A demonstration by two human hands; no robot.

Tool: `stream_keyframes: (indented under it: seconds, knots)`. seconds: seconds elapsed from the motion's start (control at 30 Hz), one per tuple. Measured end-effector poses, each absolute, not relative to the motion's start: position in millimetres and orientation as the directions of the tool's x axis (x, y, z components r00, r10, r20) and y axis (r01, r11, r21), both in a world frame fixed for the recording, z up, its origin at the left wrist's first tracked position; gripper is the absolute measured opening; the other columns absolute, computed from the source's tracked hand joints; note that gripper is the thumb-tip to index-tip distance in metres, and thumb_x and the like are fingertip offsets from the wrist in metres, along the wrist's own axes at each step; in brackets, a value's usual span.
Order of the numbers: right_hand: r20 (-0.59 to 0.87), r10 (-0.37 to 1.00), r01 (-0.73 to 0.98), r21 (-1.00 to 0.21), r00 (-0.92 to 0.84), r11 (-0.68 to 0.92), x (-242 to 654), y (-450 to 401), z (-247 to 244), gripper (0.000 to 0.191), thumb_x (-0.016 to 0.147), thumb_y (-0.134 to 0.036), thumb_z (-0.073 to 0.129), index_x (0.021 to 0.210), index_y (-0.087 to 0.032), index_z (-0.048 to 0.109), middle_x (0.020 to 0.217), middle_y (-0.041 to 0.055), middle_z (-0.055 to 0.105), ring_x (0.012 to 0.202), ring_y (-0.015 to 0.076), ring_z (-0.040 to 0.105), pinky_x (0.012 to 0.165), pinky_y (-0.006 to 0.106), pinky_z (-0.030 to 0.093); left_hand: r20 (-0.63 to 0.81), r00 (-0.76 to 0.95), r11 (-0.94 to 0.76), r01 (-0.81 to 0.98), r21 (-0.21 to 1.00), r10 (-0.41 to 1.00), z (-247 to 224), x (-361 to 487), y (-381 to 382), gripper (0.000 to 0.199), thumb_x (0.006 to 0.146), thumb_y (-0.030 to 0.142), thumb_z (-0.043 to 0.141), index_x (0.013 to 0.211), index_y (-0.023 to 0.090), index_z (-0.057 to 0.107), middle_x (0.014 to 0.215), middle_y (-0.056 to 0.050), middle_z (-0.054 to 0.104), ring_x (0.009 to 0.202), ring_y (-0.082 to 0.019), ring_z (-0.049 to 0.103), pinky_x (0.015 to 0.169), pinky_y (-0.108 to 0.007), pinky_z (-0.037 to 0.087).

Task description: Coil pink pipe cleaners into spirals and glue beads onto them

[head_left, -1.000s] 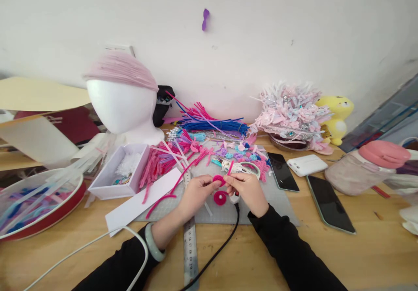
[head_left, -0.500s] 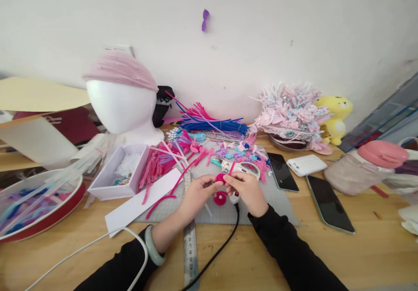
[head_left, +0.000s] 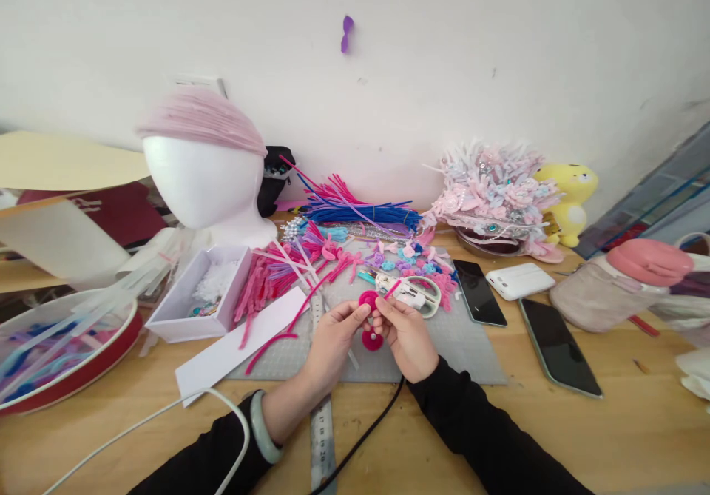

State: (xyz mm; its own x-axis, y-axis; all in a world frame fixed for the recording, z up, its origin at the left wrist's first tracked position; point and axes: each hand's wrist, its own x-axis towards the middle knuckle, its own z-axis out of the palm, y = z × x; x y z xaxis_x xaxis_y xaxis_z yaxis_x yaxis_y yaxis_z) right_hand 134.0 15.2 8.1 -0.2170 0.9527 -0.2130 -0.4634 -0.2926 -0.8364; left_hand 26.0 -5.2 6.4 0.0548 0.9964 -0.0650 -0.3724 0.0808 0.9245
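Note:
Over the grey cutting mat (head_left: 455,354), my left hand (head_left: 337,339) pinches a magenta pipe cleaner coil (head_left: 368,300) between thumb and finger. The pipe cleaner's loose end sticks up past my right hand (head_left: 409,336), whose fingers are closed on the same piece. Just below the fingertips a second magenta coil (head_left: 372,341) with a pearl-like bead at its centre shows on the mat, partly covered by the hands. Right behind the hands lie white-handled scissors (head_left: 424,295) and a white tool. A steel ruler (head_left: 322,436) runs under my left wrist.
Pipe cleaner bundles (head_left: 360,214) lie at the back. A white box (head_left: 194,317) of beads, a foam head (head_left: 205,177) and a red-rimmed round container (head_left: 119,354) are left. Phones (head_left: 560,347), a power bank (head_left: 520,280) and a pink-lidded bottle (head_left: 588,302) stand right. A black cable (head_left: 363,436) crosses the front.
My right hand has turned and moved slightly lower and left, closer to my left hand. The coil has shifted a little left and up between the fingers.

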Motion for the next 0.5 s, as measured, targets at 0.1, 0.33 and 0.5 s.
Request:
stream_keyframes:
  seconds: [0.1,0.33,0.5]
  knots:
    - [-0.182,0.959,-0.344,-0.905,-0.217,-0.249,137.0,16.9,8.1,0.022,0.060,-0.033,0.066,0.056,-0.013,0.059,0.049,-0.0017,0.056,0.041,0.0059,0.049,0.042,0.018,0.041,-0.022,-0.003,0.022,-0.162,0.987,1.000,6.0,20.1,-1.8,0.027,0.071,0.039,0.052,0.062,0.013,0.054,0.057,0.001,0.053,0.057,-0.011,0.047,0.060,-0.024,0.038]
    - [-0.129,0.963,0.035,-0.992,-0.238,-0.124,154.1,25.4,18.5,0.029,0.064,-0.040,0.060,0.053,-0.013,0.059,0.042,0.0002,0.057,0.038,0.0102,0.053,0.041,0.020,0.042,0.059,0.020,-0.062,0.273,0.960,0.998,14.8,8.6,5.4,0.029,0.071,0.039,0.049,0.055,0.016,0.052,0.050,0.004,0.046,0.052,-0.011,0.042,0.052,-0.021,0.032]
    - [-0.076,0.968,0.199,-0.980,-0.239,-0.027,158.1,24.7,22.9,0.029,0.064,-0.037,0.061,0.045,-0.016,0.054,0.036,-0.0022,0.052,0.032,0.0093,0.048,0.034,0.019,0.038,0.039,0.115,-0.081,0.385,0.919,0.993,24.3,6.9,3.9,0.029,0.072,0.035,0.047,0.049,0.017,0.046,0.048,0.005,0.042,0.049,-0.010,0.038,0.050,-0.021,0.029]
